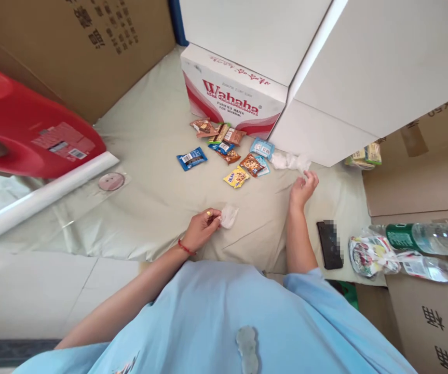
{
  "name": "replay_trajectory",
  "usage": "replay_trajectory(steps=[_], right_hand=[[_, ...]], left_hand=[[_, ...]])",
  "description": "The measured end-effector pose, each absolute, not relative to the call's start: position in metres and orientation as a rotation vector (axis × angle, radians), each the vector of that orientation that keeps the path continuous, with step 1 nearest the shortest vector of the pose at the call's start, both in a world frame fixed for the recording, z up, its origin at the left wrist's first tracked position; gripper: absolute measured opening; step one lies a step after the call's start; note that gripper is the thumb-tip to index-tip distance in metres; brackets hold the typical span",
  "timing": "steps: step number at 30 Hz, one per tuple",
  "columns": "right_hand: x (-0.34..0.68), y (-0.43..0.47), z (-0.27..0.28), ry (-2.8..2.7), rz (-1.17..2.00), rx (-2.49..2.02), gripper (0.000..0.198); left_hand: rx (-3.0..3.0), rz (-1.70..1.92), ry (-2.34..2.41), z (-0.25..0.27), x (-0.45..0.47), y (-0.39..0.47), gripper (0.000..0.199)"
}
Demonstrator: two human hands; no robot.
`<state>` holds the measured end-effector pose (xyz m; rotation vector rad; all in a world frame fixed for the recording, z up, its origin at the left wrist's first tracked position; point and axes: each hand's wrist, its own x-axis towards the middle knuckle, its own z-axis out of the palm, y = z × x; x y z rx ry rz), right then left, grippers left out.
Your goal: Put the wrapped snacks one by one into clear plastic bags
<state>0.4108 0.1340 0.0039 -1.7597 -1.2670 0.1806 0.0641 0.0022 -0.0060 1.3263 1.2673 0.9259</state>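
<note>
My left hand (205,227), with a gold ring and a red bracelet, pinches a small crumpled white plastic bag (229,215) just above the cloth. My right hand (303,188) reaches further forward, its fingers slightly curled and apart. Its fingertips meet the near edge of a row of crumpled white bags (289,161); a firm grip does not show. Between and ahead of the hands lie several small snack packets: a yellow packet (236,177), a brown cookie packet (252,164), a dark blue packet (191,158), a light blue packet (261,148), and others piled together.
A Wahaha water carton (233,93) and white boxes (325,124) stand behind the packets. On the left are a red jug (32,124), a white roll (48,195) and a round pinkish item (111,181). A phone (329,245) and plastic bottles (437,239) lie right.
</note>
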Motion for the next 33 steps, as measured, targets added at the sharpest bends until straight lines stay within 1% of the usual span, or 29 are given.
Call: replay_trajectory(steps=[1,2,4,6,8,12,14,17,20,22,24,27,28,29,32,33], right_hand=[[0.394,0.111,0.004,-1.135,0.243,-1.706,0.031],[0.374,0.088,0.004,-1.094,0.427,-1.641,0.028],[0.335,0.041,0.005,-1.130,0.908,-1.508,0.027],[0.299,0.005,0.007,-1.173,1.239,-1.405,0.029],[0.275,-0.015,0.010,-1.154,1.416,-1.343,0.032],[0.260,-0.011,0.016,-1.094,1.597,-1.289,0.035],[0.263,0.000,0.018,-1.067,1.634,-1.248,0.034],[0.269,0.013,0.022,-1.003,1.564,-1.213,0.032],[0.274,0.016,0.024,-0.955,1.500,-1.203,0.032],[0.276,0.014,0.024,-1.000,1.479,-1.225,0.030],[0.277,0.009,0.024,-1.087,1.454,-1.265,0.027],[0.277,0.001,0.025,-1.204,1.416,-1.319,0.024],[0.277,-0.002,0.026,-1.231,1.413,-1.326,0.023],[0.276,-0.003,0.026,-1.246,1.413,-1.327,0.022],[0.278,-0.005,0.026,-1.217,1.434,-1.313,0.022],[0.280,-0.004,0.025,-1.178,1.440,-1.308,0.022]], left_hand=[[1.317,0.940,1.260,-0.007,0.064,0.002,0.024],[1.309,0.951,1.255,-0.008,0.064,0.002,0.024],[1.303,0.959,1.250,-0.008,0.064,0.002,0.025],[1.311,0.959,1.245,-0.004,0.065,0.001,0.025],[1.363,0.965,1.234,0.001,0.067,-0.001,0.024],[1.530,1.010,1.199,0.009,0.075,-0.007,0.020],[1.531,1.055,1.217,0.009,0.077,-0.010,0.019],[1.412,1.128,1.311,0.006,0.074,-0.011,0.021],[1.194,1.116,1.307,0.002,0.065,-0.010,0.028],[1.074,1.118,1.255,0.003,0.060,-0.010,0.036],[1.094,1.177,1.234,0.007,0.058,-0.010,0.045],[1.452,1.232,1.230,0.018,0.061,-0.010,0.069],[1.606,1.197,1.211,0.022,0.064,-0.009,0.072],[1.738,1.140,1.187,0.025,0.066,-0.007,0.066],[1.849,1.014,1.210,0.029,0.071,-0.001,0.023],[1.795,1.022,1.261,0.028,0.072,0.001,0.020]])
